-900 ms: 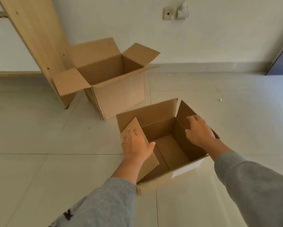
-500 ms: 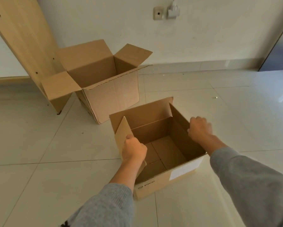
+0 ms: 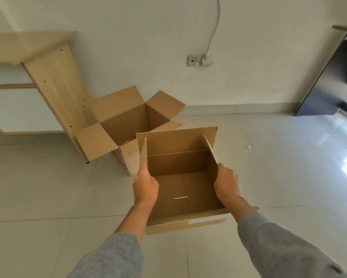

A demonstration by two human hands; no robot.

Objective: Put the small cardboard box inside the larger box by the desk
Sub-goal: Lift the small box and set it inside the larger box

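Note:
The small cardboard box point(image 3: 180, 163) is open-topped and empty, with its flaps standing up, and I hold it in front of me above the floor. My left hand point(image 3: 145, 186) grips its left wall and flap. My right hand point(image 3: 226, 184) grips its right wall. Behind it, on the floor, stands the larger box point(image 3: 124, 125), open with its flaps spread outward, right against the wooden desk leg. The small box covers the larger box's near right corner.
A light wooden desk point(image 3: 54, 83) with a white drawer front stands at the left. The white wall behind has a socket with a plug and cable point(image 3: 206, 60). A dark door point(image 3: 329, 85) is at the right. The floor is pale tile.
Both hands closed on the small box's side walls and lifted it off the floor, squaring it toward the larger box. The view tilted upward.

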